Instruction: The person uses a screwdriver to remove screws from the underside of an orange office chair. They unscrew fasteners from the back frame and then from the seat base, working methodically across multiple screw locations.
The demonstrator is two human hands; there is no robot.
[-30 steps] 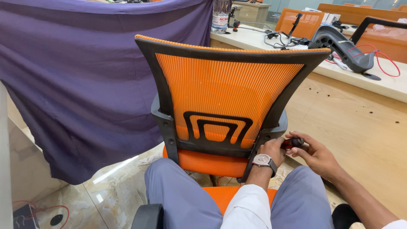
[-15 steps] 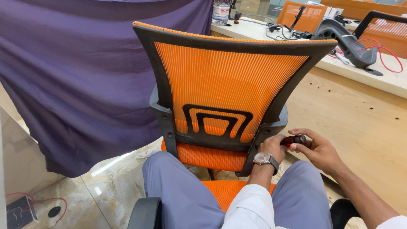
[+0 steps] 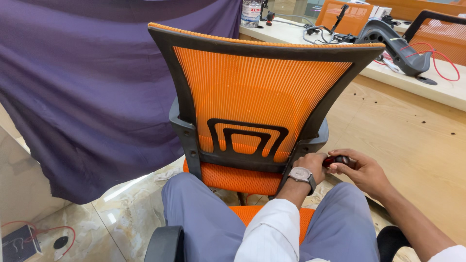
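The red-and-black screwdriver (image 3: pixel 336 160) lies roughly level, tip toward nine o'clock at the orange chair (image 3: pixel 257 97) frame's lower right corner, pinched between left hand (image 3: pixel 310 165) and right hand (image 3: pixel 364 172).

The scene is evenly and brightly lit by soft, diffuse light from above; no hard shadows are cast. A pale streak of glare is seen on the glossy marble floor (image 3: pixel 127 188), below the draped purple cloth (image 3: pixel 92 92), whose folds are shaded softly. The orange mesh chair back (image 3: pixel 257 92) is rendered crisply, its weave resolved and faintly translucent. Straight lines are bowed slightly toward the frame edges by the wide lens. The pale tabletop (image 3: pixel 437 92) at upper right appears nearly overexposed. Little motion blur is seen; focus is held throughout.
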